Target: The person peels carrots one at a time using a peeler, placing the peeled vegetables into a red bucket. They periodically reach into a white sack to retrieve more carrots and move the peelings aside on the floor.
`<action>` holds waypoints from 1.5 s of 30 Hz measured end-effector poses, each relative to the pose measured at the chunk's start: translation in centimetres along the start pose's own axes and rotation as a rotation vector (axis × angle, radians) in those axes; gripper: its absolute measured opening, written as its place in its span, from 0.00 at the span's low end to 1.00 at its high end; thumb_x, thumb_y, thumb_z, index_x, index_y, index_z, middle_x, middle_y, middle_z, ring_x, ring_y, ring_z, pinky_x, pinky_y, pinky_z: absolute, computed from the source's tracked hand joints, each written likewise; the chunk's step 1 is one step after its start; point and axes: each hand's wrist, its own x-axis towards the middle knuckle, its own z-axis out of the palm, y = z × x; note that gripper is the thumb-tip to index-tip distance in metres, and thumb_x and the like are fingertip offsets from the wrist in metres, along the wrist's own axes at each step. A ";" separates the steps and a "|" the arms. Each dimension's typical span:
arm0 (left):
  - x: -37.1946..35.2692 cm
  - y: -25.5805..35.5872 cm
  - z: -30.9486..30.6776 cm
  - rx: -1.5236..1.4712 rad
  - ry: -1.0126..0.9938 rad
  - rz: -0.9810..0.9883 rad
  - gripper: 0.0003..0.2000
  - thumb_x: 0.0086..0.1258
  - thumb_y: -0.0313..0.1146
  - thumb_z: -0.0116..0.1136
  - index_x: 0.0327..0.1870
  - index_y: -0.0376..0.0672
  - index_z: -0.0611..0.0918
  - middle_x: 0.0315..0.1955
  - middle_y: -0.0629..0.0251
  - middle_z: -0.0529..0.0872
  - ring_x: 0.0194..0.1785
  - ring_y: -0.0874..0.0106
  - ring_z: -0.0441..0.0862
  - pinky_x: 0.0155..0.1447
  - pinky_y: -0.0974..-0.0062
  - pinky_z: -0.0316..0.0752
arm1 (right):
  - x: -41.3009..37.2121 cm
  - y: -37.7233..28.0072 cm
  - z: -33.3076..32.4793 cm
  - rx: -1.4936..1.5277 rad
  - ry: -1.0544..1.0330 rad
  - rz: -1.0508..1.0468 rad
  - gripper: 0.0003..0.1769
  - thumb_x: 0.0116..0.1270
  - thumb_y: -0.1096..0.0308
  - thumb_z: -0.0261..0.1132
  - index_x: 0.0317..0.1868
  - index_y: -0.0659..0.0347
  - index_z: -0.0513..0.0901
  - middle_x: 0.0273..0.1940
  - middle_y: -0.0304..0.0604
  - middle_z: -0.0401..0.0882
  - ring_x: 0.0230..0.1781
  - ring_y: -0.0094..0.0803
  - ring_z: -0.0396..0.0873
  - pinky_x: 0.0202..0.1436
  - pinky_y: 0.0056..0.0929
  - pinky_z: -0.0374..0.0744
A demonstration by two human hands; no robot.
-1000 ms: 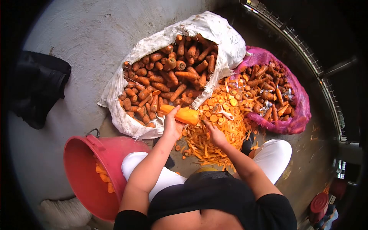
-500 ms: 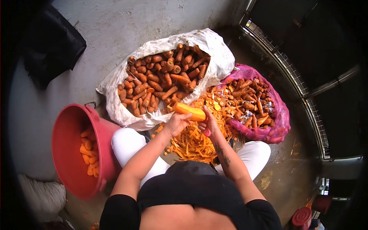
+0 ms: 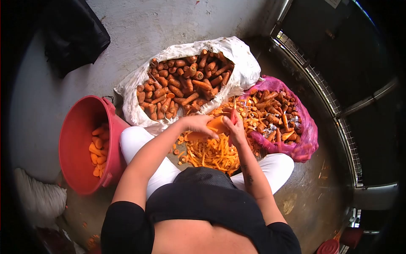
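Note:
A peeled orange carrot [image 3: 217,125] is between my hands, above a heap of peelings [image 3: 211,152] on the floor. My left hand [image 3: 198,125] is wrapped round the carrot from the left. In my right hand [image 3: 236,129] is a red-handled tool [image 3: 233,116], its tip pointing up and away; my thumb rests against the carrot's right end. Beyond my hands, a white sack [image 3: 243,63] lies open, full of unpeeled carrots [image 3: 175,84]. To the right, a pink mesh sack [image 3: 311,131] holds carrot pieces and scraps.
A red bucket [image 3: 80,169] with peeled carrots [image 3: 98,148] stands tilted at my left. Black plastic [image 3: 76,38] hangs on the wall. A pale sack [image 3: 40,197] lies at lower left, and a red lid [image 3: 328,247] at lower right.
The carrot has turned from lying crosswise to a more end-on position. My right hand has raised the tool, and the camera view has shifted slightly.

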 end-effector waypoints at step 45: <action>-1.4 -5.1 5.2 0.492 0.813 -0.177 0.24 0.48 0.28 0.60 0.52 0.43 0.75 0.38 0.49 0.84 0.42 0.52 0.83 0.43 0.57 0.78 | -6.0 8.0 1.5 -0.799 -0.005 0.026 0.20 0.78 0.53 0.41 0.43 0.63 0.68 0.24 0.51 0.73 0.25 0.47 0.73 0.31 0.42 0.70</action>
